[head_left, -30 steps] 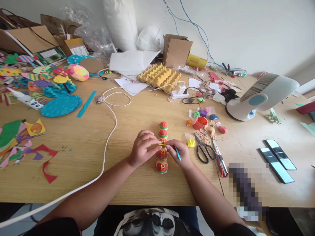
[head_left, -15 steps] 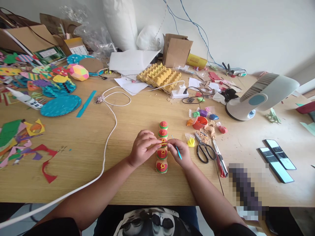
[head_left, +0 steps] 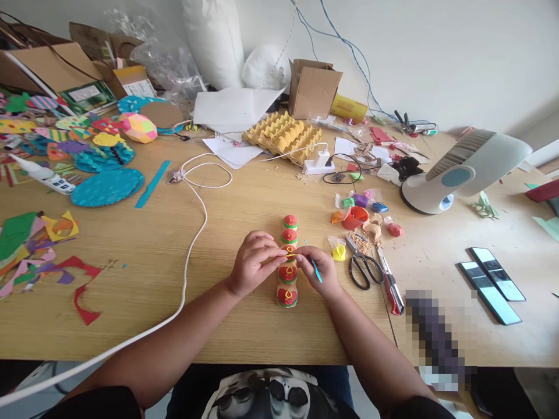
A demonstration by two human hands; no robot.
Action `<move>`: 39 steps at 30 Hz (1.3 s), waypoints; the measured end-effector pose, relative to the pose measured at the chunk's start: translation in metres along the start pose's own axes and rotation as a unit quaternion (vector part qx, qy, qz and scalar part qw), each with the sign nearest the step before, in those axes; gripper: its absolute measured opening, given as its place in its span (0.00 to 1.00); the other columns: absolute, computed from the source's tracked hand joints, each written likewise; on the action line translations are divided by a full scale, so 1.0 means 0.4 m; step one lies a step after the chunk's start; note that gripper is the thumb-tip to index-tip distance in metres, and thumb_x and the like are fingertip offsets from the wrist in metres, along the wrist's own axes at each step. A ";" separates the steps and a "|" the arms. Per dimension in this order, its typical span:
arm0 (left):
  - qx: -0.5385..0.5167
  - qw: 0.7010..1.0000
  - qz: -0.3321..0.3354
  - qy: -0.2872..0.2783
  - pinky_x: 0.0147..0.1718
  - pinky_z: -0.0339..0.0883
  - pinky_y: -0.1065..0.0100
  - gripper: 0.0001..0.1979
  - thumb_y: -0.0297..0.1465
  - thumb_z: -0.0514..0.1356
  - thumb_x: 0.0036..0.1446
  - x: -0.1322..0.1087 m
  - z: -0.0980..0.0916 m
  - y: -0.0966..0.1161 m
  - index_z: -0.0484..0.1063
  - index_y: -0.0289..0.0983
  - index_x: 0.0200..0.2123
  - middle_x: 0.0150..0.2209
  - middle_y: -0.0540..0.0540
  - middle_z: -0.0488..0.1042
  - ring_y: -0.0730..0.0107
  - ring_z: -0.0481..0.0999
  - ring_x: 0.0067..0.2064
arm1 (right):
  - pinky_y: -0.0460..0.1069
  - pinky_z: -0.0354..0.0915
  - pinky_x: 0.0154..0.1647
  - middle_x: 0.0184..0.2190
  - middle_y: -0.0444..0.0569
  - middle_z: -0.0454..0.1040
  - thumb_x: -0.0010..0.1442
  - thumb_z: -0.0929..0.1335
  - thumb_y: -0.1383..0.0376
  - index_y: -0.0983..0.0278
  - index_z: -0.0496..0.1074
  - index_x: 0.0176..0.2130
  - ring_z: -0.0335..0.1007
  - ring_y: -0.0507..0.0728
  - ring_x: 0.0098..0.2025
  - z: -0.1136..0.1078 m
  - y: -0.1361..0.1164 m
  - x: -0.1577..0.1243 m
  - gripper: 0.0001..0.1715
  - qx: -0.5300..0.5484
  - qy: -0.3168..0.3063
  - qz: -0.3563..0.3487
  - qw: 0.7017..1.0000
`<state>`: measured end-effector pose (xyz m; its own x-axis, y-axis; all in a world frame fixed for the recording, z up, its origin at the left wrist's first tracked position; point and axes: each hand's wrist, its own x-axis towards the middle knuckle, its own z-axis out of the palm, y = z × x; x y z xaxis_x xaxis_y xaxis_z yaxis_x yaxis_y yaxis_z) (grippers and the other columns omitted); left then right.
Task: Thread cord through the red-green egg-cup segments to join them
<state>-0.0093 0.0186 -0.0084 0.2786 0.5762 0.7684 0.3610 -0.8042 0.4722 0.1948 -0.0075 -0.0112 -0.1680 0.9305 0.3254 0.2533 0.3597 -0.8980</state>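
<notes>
Down the middle of the wooden table (head_left: 244, 201) runs a row of several small round pieces (head_left: 287, 273), red on top with green rims, some with yellow loops. Above the middle of the row, a thin yellow strip (head_left: 290, 254) spans my fingertips. My left hand (head_left: 257, 265) pinches its left end with thumb and forefinger. My right hand (head_left: 321, 270) pinches the other end and also holds a thin blue tool (head_left: 318, 273), which lies across its fingers.
Right of my hands lie yellow clay (head_left: 339, 251), black-handled scissors (head_left: 365, 272), a cutter (head_left: 392, 285) and a red cup (head_left: 355, 217). A white fan (head_left: 454, 174) stands farther right. A white cable (head_left: 187, 267) crosses the left side, near paper scraps (head_left: 26, 250).
</notes>
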 end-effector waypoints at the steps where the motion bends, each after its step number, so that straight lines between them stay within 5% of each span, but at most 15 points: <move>1: 0.000 1.000 -0.001 0.002 0.47 0.70 0.59 0.03 0.31 0.67 0.61 0.000 0.000 0.000 0.79 0.42 0.39 0.33 0.50 0.79 0.66 0.76 0.40 | 0.47 0.66 0.29 0.26 0.47 0.76 0.66 0.69 0.56 0.64 0.78 0.38 0.69 0.52 0.26 0.000 -0.001 0.000 0.14 0.001 -0.001 0.000 1.000; 39: -0.013 1.000 -0.020 -0.013 0.48 0.70 0.57 0.02 0.28 0.66 0.61 -0.001 -0.004 0.004 0.77 0.41 0.37 0.33 0.49 0.80 0.64 0.75 0.42 | 0.47 0.66 0.30 0.25 0.47 0.77 0.67 0.69 0.56 0.63 0.78 0.35 0.69 0.52 0.26 -0.002 -0.005 -0.003 0.15 -0.023 -0.007 -0.020 0.999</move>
<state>-0.0102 0.0167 -0.0074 0.2881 0.6110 0.7374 0.3487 -0.7841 0.5134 0.1953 -0.0094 -0.0094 -0.1924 0.9144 0.3563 0.2904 0.3998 -0.8694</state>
